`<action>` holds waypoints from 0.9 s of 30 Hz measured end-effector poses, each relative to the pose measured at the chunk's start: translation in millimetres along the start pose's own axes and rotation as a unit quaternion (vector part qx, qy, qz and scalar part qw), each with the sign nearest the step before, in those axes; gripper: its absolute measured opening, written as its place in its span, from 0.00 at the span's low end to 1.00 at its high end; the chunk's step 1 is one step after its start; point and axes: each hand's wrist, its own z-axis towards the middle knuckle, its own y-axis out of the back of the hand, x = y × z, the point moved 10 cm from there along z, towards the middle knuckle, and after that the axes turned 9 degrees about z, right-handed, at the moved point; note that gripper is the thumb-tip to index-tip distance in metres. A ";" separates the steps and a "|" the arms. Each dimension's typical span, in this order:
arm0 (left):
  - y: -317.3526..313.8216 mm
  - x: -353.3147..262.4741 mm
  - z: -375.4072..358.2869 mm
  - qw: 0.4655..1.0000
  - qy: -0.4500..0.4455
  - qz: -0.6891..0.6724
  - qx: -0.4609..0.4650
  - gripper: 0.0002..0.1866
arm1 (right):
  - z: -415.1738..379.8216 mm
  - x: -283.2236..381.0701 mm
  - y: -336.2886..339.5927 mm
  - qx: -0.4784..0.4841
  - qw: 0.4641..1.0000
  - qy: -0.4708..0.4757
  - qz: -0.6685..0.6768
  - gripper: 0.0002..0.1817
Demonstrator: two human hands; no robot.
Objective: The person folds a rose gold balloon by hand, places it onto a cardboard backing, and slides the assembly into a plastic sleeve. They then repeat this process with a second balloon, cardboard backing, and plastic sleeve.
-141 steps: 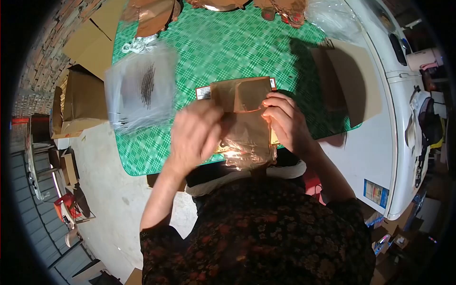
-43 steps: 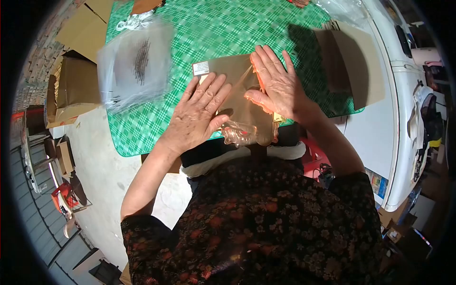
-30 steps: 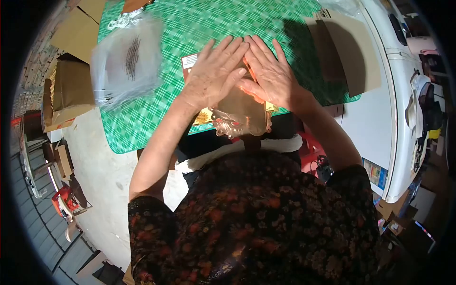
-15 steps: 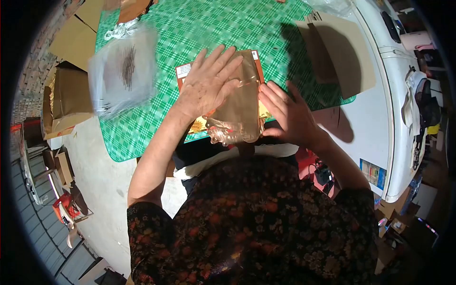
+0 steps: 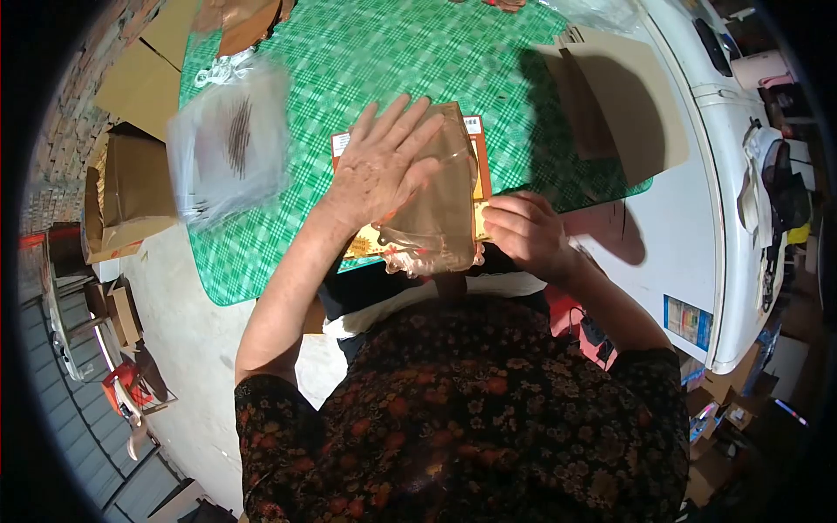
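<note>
A shiny bronze-brown plastic piece (image 5: 446, 192) with a scalloped lower edge lies over a red and yellow printed card (image 5: 480, 157) at the table's near edge. My left hand (image 5: 384, 170) rests flat on its left side, fingers spread. At the card's lower right edge is my right hand (image 5: 523, 231), its fingers curled and pinched together on the card's border; the fingertips are partly hidden. Much of the card is covered by the plastic piece and my left hand.
A stack of clear plastic bags (image 5: 231, 139) lies left on the green checked tablecloth (image 5: 305, 52). Grey-brown cardboard sheets (image 5: 623, 105) sit at the right, beside a white appliance (image 5: 719, 174). An open cardboard box (image 5: 131, 187) stands left of the table.
My right hand has gone from stretched fingers at the plastic piece's side to a curled pinch lower on the card's right edge. My left hand stays flat on the plastic piece.
</note>
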 end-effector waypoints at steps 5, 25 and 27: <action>-3.0 0.5 0.3 1.000 0.000 0.010 0.006 0.34 | -11.8 23.6 12.1 0.024 0.999 -0.009 0.031 0.13; -11.3 1.6 0.6 0.998 -0.003 0.026 0.052 0.34 | 21.7 -93.5 156.5 -0.497 0.786 -0.332 0.158 0.22; -22.4 9.9 -4.2 0.991 0.053 -0.046 0.110 0.33 | 52.6 -162.6 106.3 -0.457 0.753 -0.295 0.371 0.31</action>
